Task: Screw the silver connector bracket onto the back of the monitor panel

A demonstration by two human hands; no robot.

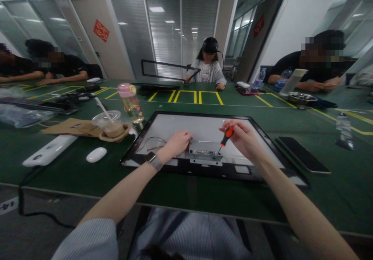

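Observation:
A red and black screwdriver (227,136) is in my right hand (243,136), its fingers closed round the handle. The shaft slants down to the left, with its tip at the port side of a metal bracket (201,158) that carries a blue video connector (211,152). My left hand (178,143) lies at the bracket's left side, fingers bent against its edge; whether they grip it I cannot make out. The bracket sits on the back of a flat display panel (175,122) with a black frame, lying on the table. Thin cables (154,139) lie on the panel left of my hand.
Left of the panel are a drink cup (109,124), a pink-lidded bottle (131,103), a white mouse (96,155) and a white power bank (49,150). A dark phone (303,154) lies close on the right. Other people sit around the green table (175,190).

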